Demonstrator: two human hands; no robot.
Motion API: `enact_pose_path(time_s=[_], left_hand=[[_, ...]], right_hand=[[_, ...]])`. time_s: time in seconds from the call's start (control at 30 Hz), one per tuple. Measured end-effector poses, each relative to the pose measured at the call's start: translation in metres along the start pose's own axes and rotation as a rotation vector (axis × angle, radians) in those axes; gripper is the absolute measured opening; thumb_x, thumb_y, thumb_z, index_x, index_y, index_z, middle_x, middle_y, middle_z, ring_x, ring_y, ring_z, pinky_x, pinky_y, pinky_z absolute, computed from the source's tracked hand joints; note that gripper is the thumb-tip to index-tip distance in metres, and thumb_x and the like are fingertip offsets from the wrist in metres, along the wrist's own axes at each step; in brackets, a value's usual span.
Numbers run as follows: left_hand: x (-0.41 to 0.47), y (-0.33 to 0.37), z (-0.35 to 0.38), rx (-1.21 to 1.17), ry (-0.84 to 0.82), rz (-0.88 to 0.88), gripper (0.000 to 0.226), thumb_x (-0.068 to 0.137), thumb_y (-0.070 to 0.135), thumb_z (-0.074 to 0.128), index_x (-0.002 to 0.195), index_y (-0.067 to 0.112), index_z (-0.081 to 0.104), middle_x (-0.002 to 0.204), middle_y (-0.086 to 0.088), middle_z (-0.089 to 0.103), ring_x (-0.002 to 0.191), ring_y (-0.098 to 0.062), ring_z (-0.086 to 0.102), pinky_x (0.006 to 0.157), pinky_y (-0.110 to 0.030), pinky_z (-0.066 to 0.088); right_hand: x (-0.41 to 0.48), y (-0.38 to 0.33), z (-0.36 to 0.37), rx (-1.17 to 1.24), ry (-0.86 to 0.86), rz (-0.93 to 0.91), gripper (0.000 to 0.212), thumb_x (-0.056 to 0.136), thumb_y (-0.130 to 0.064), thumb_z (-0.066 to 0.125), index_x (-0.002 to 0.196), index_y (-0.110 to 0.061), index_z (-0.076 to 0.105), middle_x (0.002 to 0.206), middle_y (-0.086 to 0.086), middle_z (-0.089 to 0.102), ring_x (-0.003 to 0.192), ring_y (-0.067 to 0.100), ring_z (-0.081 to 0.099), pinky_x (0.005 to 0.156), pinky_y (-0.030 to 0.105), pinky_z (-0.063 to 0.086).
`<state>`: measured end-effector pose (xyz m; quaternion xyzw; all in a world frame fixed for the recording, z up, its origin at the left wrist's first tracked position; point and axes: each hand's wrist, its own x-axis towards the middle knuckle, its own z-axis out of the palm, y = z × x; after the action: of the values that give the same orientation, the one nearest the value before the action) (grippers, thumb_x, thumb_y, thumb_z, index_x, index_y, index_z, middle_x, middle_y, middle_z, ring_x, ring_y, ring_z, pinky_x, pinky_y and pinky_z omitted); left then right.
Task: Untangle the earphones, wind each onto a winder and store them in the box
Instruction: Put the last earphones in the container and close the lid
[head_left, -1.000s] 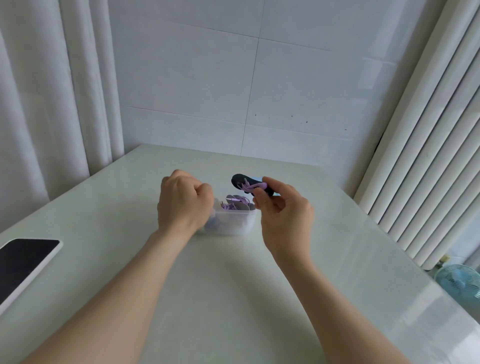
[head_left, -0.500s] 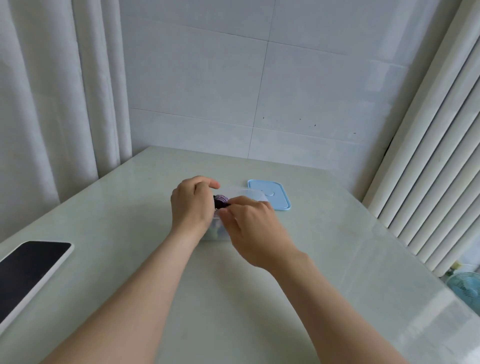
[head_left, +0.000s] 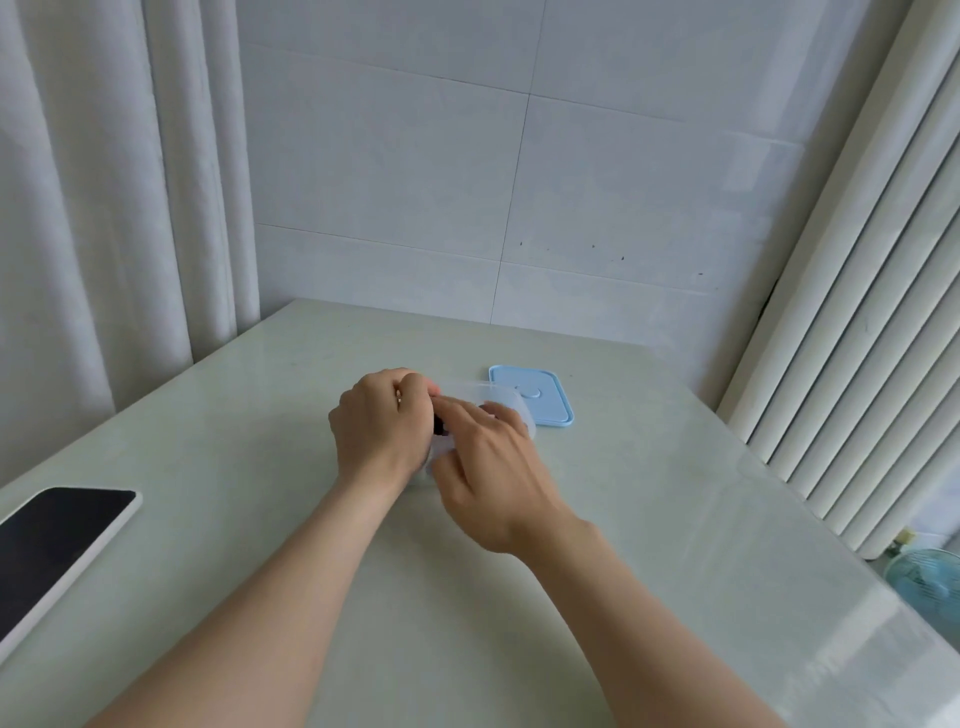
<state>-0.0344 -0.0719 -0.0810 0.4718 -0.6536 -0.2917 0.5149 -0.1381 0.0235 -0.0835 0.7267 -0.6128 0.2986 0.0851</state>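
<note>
While it sits on the table (head_left: 649, 519), the clear box (head_left: 511, 401) looks light and slippery; the left hand (head_left: 382, 423) grips its left end. The right hand (head_left: 488, 460) covers the small, likely stiff winder (head_left: 439, 426) inside, pinching or not I cannot tell; take its edges.

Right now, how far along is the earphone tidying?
Near the end, it seems. No loose cable shows, so winding looks done. In hand: the left hand holds the clear box while the right hand settles a dark winder inside. Left: the blue lid lies beside the box, not yet fitted.
</note>
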Motion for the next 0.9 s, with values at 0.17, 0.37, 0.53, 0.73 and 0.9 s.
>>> enact_pose_path(time_s=[0.17, 0.37, 0.53, 0.73, 0.9], left_hand=[[0.003, -0.012, 0.006, 0.281, 0.044, 0.241, 0.046, 0.093, 0.045, 0.044, 0.062, 0.017, 0.062, 0.059, 0.006, 0.057, 0.085, -0.032, 0.062, 0.079, -0.040, 0.049], [0.004, -0.013, 0.015, 0.424, 0.135, 0.351, 0.059, 0.105, 0.055, 0.037, 0.066, 0.021, 0.066, 0.069, 0.006, 0.064, 0.083, -0.029, 0.057, 0.072, -0.036, 0.034], [0.010, -0.015, 0.015, 0.412, 0.064, 0.336, 0.074, 0.109, 0.053, 0.021, 0.066, 0.018, 0.070, 0.057, -0.001, 0.065, 0.064, -0.034, 0.062, 0.072, -0.043, 0.048], [0.008, -0.016, 0.012, 0.363, 0.119, 0.400, 0.064, 0.105, 0.044, 0.028, 0.054, 0.013, 0.052, 0.042, 0.003, 0.040, 0.049, -0.034, 0.042, 0.064, -0.034, 0.032], [0.008, -0.019, 0.013, 0.355, 0.112, 0.406, 0.038, 0.098, 0.031, 0.036, 0.073, 0.017, 0.061, 0.063, 0.004, 0.062, 0.066, -0.031, 0.054, 0.071, -0.039, 0.042]], right_hand=[[-0.002, 0.034, -0.007, 0.100, 0.568, 0.346, 0.044, 0.078, -0.005, 0.035, 0.108, -0.018, 0.064, 0.106, -0.007, 0.068, 0.102, 0.020, 0.060, 0.089, 0.036, 0.039], [-0.002, 0.101, -0.006, -0.057, 0.149, 0.637, 0.044, 0.095, 0.002, 0.050, 0.133, -0.017, 0.063, 0.136, 0.009, 0.058, 0.125, 0.032, 0.054, 0.103, 0.045, 0.045], [0.013, 0.115, 0.009, -0.120, -0.154, 0.594, 0.055, 0.100, -0.019, 0.048, 0.153, -0.034, 0.046, 0.158, 0.006, 0.043, 0.146, 0.030, 0.039, 0.111, 0.047, 0.040], [0.020, 0.116, 0.006, -0.230, 0.005, 0.633, 0.022, 0.097, -0.017, 0.056, 0.112, -0.024, 0.071, 0.120, 0.006, 0.063, 0.113, 0.032, 0.058, 0.090, 0.040, 0.040], [0.018, 0.118, 0.003, -0.451, -0.021, 0.468, 0.015, 0.105, -0.017, 0.048, 0.112, -0.018, 0.061, 0.115, 0.004, 0.057, 0.107, 0.032, 0.056, 0.083, 0.039, 0.034]])
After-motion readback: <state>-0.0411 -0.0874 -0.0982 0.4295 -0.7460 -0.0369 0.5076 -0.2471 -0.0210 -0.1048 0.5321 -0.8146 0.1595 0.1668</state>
